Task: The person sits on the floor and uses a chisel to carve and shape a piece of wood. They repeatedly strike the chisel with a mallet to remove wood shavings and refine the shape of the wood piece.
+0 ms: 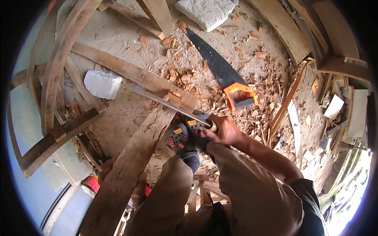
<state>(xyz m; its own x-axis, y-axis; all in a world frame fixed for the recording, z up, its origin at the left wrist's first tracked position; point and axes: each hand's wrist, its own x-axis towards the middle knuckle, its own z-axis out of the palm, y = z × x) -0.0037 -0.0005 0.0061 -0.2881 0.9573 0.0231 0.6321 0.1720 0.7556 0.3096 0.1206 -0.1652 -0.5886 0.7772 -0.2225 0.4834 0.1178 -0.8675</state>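
My right hand (pixel 225 129) is closed around the wooden handle of a machete (pixel 165 103), in front of my dark clogs (pixel 179 137). Its long, narrow blade points to the far left, passing over the end of a rough wooden beam (pixel 134 149). That beam slants from beside my left leg toward the middle. My left hand (pixel 139 192) wraps around it low down, with fingers partly showing at its left side and the rest hidden beneath. Under the beam's far end lies another plank (pixel 126 71).
A handsaw (pixel 220 69) with an orange and black handle lies on the ground among wood chips (pixel 260 118). White blocks (pixel 103 84) sit at the left and far middle. Old timbers (pixel 59 67) crowd the left; boards and scraps (pixel 338 106) line the right.
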